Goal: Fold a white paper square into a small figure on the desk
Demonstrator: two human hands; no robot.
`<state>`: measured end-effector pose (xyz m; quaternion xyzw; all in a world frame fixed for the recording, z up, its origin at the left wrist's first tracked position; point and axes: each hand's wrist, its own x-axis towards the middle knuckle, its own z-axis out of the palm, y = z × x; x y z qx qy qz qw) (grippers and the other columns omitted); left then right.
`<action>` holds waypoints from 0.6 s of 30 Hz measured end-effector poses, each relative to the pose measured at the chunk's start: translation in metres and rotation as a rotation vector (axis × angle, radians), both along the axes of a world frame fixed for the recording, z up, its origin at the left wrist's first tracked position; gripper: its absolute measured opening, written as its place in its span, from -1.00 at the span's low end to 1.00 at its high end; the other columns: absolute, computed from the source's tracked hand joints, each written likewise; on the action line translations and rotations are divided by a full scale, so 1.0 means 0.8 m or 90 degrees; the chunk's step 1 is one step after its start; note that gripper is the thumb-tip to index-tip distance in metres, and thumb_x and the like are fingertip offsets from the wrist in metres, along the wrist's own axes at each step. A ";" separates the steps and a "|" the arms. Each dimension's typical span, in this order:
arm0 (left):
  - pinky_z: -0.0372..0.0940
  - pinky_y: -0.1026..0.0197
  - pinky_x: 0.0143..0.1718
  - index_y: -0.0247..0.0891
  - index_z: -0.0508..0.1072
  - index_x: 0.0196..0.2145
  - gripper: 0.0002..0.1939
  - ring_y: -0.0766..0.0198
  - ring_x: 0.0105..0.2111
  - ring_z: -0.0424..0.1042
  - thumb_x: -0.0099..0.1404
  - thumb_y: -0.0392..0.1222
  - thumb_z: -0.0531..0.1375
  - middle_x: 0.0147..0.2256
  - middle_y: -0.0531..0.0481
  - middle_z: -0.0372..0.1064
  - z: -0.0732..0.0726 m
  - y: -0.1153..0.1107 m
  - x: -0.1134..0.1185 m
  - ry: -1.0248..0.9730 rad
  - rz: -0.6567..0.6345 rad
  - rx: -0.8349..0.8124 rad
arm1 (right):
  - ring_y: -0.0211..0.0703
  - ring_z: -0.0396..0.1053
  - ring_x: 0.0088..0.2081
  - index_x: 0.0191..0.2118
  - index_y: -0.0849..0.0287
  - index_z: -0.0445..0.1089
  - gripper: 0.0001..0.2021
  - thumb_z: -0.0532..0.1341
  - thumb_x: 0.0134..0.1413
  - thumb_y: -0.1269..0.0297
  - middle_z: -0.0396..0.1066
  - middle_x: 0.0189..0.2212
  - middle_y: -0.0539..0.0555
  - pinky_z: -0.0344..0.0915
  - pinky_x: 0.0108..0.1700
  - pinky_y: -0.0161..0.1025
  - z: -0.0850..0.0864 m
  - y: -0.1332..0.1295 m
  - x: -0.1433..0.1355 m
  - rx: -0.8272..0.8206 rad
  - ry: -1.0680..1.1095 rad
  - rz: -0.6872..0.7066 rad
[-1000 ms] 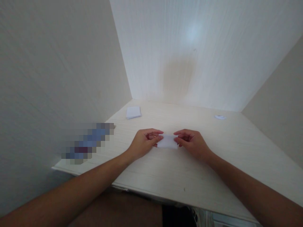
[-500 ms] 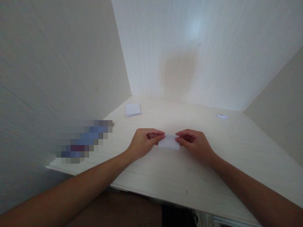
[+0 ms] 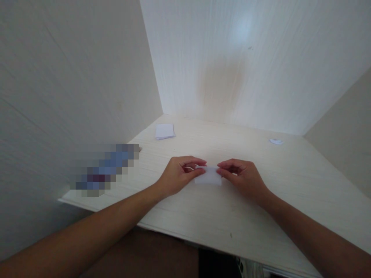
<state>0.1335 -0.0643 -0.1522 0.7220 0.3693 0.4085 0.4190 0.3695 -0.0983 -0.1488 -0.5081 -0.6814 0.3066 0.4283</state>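
Head view: white paper point(image 3: 210, 177) (thin, rectangular) between both hands point(image 3: 177, 175) point(image 3: 247, 178).

Dim, cool light; a hazy glare point(image 3: 243, 27) high on the back wall point(image 3: 269, 81), a soft brownish shadow point(image 3: 222, 87) below. The paper point(image 3: 208, 177) is blurred and washed out; coarse pixelation masks an object point(image 3: 107, 170) at left.
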 end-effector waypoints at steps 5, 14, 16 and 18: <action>0.40 0.30 -0.35 -0.21 0.65 -0.24 -0.85 0.27 -0.37 0.51 0.26 -0.14 0.32 -0.30 -0.03 0.59 0.006 -0.004 0.002 0.037 -0.015 0.059 | -0.07 0.54 -0.31 -0.21 0.10 0.59 -0.80 0.34 0.10 0.14 0.62 -0.30 0.10 0.47 -0.24 -0.14 0.004 -0.006 -0.005 0.025 -0.044 0.015; 0.37 0.32 -0.35 -0.24 0.63 -0.24 -0.85 0.24 -0.30 0.52 0.31 -0.16 0.27 -0.26 -0.05 0.58 0.011 -0.008 0.004 0.038 -0.027 0.077 | -0.10 0.53 -0.32 -0.21 0.11 0.59 -0.82 0.34 0.11 0.18 0.62 -0.30 0.09 0.44 -0.27 -0.18 0.004 -0.008 -0.007 0.020 -0.026 0.023; 0.36 0.32 -0.38 -0.22 0.62 -0.17 -0.82 0.25 -0.29 0.51 0.33 -0.15 0.26 -0.24 -0.06 0.57 0.009 -0.008 0.003 0.060 -0.044 0.092 | -0.11 0.52 -0.34 -0.22 0.11 0.59 -0.83 0.34 0.10 0.18 0.62 -0.31 0.08 0.43 -0.29 -0.19 0.002 -0.007 -0.007 0.015 -0.021 0.027; 0.33 0.33 -0.41 -0.20 0.62 -0.13 -0.80 0.27 -0.33 0.49 0.34 -0.15 0.25 -0.25 -0.05 0.56 0.007 -0.007 0.003 0.090 -0.058 0.120 | -0.12 0.52 -0.34 -0.22 0.10 0.59 -0.83 0.34 0.10 0.18 0.61 -0.32 0.08 0.42 -0.29 -0.19 0.001 -0.007 -0.007 0.013 -0.017 0.038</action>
